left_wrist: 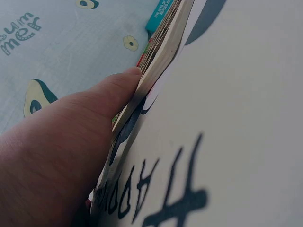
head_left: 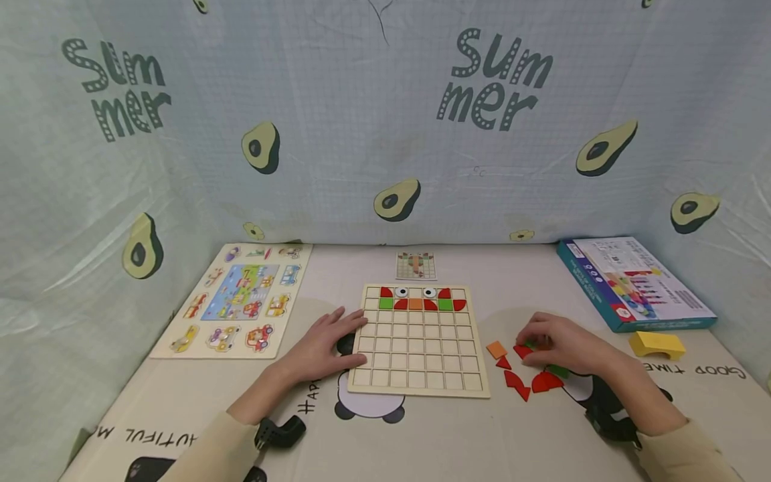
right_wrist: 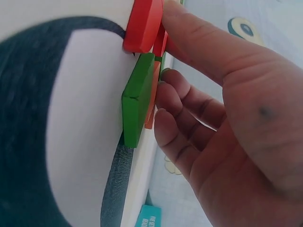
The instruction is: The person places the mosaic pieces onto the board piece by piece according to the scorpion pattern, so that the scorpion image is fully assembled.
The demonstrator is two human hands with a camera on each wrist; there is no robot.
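Grid board [head_left: 415, 348] lies on the table [head_left: 446, 442], the spread left hand [head_left: 322, 345] touching its left edge. A narrow gap parts its right edge from loose pieces [head_left: 512, 379], where the right hand [head_left: 563, 345] curls over a red piece [head_left: 521, 351]; whether pinching, I can't tell.

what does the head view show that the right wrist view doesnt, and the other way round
Only the head view: the left hand on the grid board's edge, the small pattern card and the yellow block.

Only the right wrist view: the inner side of the right hand; the head view mainly shows its back.

Both: that hand, red pieces, a green piece, an orange piece and part of the teal-edged box.
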